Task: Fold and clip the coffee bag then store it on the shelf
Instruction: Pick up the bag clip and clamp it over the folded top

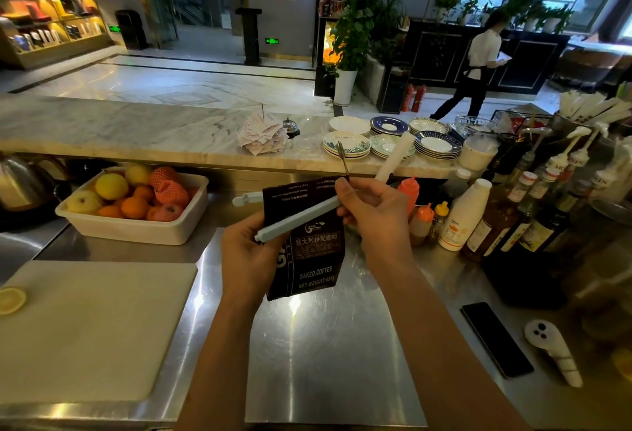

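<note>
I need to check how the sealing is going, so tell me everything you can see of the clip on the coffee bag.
The clip is a long, slim, pale grey-green bar, plastic by its look. It lies aslant across the front of the dark coffee bag, below the bag's top, its right end higher. The left hand holds its lower end and the bag; the right hand pinches its upper end. A second pale piece juts out behind the bag at upper left, so it may not be shut.

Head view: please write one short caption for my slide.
Both hands press a long clip across a black coffee bag above a steel counter.
</note>
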Demonstrator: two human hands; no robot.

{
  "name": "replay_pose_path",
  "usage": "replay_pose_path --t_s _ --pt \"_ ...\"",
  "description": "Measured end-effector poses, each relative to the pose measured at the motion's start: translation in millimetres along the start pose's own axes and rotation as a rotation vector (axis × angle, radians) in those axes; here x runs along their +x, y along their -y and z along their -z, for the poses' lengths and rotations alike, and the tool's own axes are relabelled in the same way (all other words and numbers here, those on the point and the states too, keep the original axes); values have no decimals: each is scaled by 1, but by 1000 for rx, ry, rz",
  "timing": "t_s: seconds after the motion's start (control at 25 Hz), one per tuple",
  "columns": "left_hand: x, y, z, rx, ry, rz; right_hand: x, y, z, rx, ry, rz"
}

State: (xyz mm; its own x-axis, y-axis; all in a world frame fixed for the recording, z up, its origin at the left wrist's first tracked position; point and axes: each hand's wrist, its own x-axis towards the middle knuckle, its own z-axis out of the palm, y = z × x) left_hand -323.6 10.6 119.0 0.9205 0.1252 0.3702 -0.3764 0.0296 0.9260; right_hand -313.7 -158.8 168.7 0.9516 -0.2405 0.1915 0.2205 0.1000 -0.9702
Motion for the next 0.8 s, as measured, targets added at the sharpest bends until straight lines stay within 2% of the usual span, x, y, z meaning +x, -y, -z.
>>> replay_pose_path --t_s 0.24,0.48,0.64,0.8 --pt "0 -8 1 -82 56 17 -1 -5 -1 -4 -22 31" --pt "0 -14 2 -131 82 35 -5 -8 2 76 97 58" --pt "2 -17 2 -105 116 29 -5 -9 9 129 125 70" --pt "1 -17 0 -196 131 96 -10 -13 9 194 148 80"
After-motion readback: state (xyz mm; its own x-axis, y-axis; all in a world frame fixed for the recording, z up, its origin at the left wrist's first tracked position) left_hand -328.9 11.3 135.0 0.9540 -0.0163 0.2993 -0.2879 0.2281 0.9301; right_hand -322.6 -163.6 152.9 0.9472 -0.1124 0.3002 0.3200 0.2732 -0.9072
